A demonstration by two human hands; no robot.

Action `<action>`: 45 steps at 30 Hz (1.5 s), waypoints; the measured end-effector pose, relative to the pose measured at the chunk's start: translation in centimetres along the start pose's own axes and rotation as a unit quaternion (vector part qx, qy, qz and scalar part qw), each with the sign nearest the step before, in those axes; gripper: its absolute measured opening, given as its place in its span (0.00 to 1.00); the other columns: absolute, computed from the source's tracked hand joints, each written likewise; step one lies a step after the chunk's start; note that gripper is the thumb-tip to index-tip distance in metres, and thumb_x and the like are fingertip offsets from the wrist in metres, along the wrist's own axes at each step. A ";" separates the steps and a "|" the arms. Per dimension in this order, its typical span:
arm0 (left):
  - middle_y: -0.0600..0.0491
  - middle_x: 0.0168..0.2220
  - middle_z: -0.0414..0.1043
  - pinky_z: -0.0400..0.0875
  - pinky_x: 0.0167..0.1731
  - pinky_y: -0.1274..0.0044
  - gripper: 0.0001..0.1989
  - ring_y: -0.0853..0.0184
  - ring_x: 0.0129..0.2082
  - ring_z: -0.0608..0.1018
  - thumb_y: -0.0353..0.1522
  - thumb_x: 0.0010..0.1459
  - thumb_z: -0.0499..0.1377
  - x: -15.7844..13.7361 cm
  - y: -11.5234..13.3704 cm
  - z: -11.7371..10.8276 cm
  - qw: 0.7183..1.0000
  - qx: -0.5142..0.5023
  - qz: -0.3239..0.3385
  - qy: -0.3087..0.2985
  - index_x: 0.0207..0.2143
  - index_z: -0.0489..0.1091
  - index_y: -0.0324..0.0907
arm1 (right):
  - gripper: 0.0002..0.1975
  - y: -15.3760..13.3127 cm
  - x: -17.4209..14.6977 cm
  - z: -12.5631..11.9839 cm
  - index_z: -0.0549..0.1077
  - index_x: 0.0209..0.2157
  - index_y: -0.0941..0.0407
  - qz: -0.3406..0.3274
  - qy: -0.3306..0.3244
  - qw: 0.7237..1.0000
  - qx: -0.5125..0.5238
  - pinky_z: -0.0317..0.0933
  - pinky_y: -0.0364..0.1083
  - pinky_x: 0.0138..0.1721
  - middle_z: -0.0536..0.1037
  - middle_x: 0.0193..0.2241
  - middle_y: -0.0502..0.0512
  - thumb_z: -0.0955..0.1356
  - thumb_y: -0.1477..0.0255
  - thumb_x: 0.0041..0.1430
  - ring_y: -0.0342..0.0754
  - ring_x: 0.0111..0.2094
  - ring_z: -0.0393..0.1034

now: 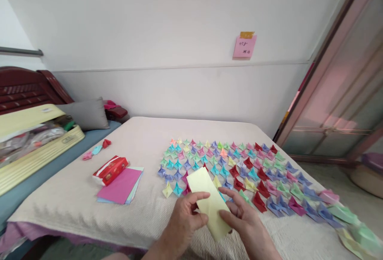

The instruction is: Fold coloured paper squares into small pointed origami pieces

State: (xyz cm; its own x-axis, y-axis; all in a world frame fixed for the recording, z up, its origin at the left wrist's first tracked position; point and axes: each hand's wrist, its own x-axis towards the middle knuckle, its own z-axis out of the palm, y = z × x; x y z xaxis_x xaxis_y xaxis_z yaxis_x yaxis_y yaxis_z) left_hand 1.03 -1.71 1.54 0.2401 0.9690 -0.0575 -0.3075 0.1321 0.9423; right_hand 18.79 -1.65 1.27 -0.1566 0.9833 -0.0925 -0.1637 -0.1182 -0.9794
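A pale yellow sheet of paper (206, 196), folded into a long rectangle with a faint crease, is held up at a tilt between both hands. My left hand (187, 218) pinches its left edge between thumb and fingers. On the opposite edge, my right hand (242, 216) grips it, the thumb lying on the front face and the fingers partly behind. Past the hands, rows of small folded paper pieces (224, 171) in many colours spread over the cloth-covered table (149, 228). The yellow sheet hides a few of them.
Left on the table, a red tissue pack (112, 170) rests partly on a stack of coloured paper (121, 188). Three small crumpled-looking pieces (97, 149) lie near the left edge. A pink note (244, 47) is taped to the wall. A grey cushion (86, 114) stands beyond the table.
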 end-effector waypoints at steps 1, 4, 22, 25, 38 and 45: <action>0.49 0.32 0.78 0.68 0.33 0.75 0.24 0.62 0.33 0.76 0.24 0.40 0.64 0.0 0.1 0.1 1.000 -0.006 -0.002 0.005 0.44 0.75 0.36 | 0.26 0.0 0.0 0.0 0.66 0.49 0.56 -0.012 0.013 1.000 -0.004 0.53 0.41 0.20 0.64 0.16 0.41 0.72 0.63 0.49 0.43 0.18 0.60; 0.50 0.30 0.78 0.67 0.32 0.76 0.24 0.64 0.31 0.76 0.25 0.39 0.65 0.2 0.6 0.2 0.999 -0.013 0.001 0.044 0.43 0.75 0.36 | 0.24 -0.2 -0.2 0.2 0.67 0.48 0.58 -0.038 0.042 0.998 -0.019 0.56 0.43 0.21 0.66 0.16 0.42 0.71 0.60 0.52 0.44 0.18 0.63; 0.51 0.32 0.79 0.68 0.36 0.77 0.22 0.65 0.34 0.77 0.26 0.46 0.65 -0.2 1.6 -0.1 0.994 -0.078 0.006 0.081 0.46 0.74 0.38 | 0.37 -0.4 0.2 -0.6 0.56 0.61 0.53 -0.137 0.096 0.968 -0.186 0.67 0.52 0.38 0.77 0.37 0.56 0.71 0.71 0.50 0.51 0.34 0.73; 0.49 0.34 0.79 0.69 0.37 0.76 0.22 0.63 0.36 0.78 0.26 0.45 0.67 -0.4 1.8 -0.1 0.994 -0.088 0.000 0.071 0.46 0.74 0.38 | 0.34 0.9 -0.2 0.9 0.61 0.59 0.49 -0.217 0.120 0.940 -0.236 0.66 0.53 0.44 0.69 0.54 0.61 0.70 0.74 0.49 0.55 0.47 0.70; 0.52 0.26 0.77 0.68 0.36 0.75 0.16 0.64 0.31 0.76 0.32 0.52 0.63 -0.7 0.9 -0.5 0.998 0.017 0.020 0.062 0.45 0.77 0.39 | 0.07 -0.5 -1.7 1.6 0.80 0.28 0.47 -0.255 0.067 0.944 -0.200 0.67 0.49 0.40 0.72 0.53 0.57 0.69 0.64 0.55 0.55 0.40 0.72; 0.49 0.33 0.79 0.69 0.40 0.74 0.15 0.63 0.34 0.76 0.35 0.50 0.66 -0.7 0.6 0.2 0.998 -0.017 0.030 0.050 0.41 0.79 0.39 | 0.14 -1.3 -1.3 1.3 0.74 0.19 0.52 -0.179 0.106 0.960 -0.186 0.60 0.50 0.45 0.79 0.33 0.59 0.70 0.61 0.54 0.61 0.52 0.65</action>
State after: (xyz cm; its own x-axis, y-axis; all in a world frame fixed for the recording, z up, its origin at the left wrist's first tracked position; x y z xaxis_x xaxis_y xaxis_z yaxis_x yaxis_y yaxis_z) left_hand 0.87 -2.38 2.24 0.1274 0.9912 -0.0359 -0.3491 0.0787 0.9338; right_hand 17.95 -2.98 2.87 0.0539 0.9625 0.2658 0.1960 0.2508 -0.9480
